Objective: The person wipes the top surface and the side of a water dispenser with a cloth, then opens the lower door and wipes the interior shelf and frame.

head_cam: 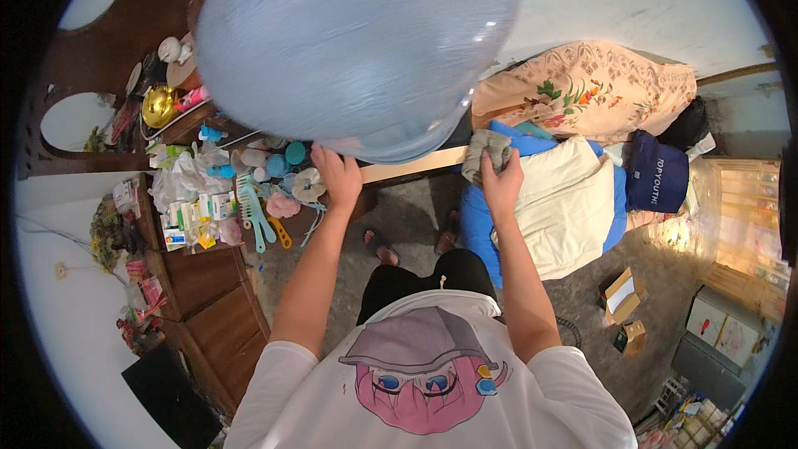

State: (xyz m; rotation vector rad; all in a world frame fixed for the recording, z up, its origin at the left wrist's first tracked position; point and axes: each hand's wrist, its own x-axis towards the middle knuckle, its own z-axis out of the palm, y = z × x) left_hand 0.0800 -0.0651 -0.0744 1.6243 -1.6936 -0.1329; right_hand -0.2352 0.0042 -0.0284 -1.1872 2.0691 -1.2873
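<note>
A large pale-blue translucent plastic tub or lid (361, 50) fills the upper middle of the view. My left hand (340, 178) grips its near rim, the fingertips partly hidden behind it. In my right hand (499, 174) is a folded grey-green cloth (486, 153), held to the right of the blue plastic, over the bedding. A pale wooden edge (414, 164) runs between my two hands, below the blue plastic. Just left of my left hand lies a cream scrunchie (308, 185).
On the left, a dark wooden dresser holds combs (254, 212), small boxes (199, 215) and plastic bags (184, 181). To the right are a cream-and-blue quilt (561, 206), a navy bucket hat (659, 171) and a floral cloth (586, 90). Cardboard boxes (623, 296) stand on the floor.
</note>
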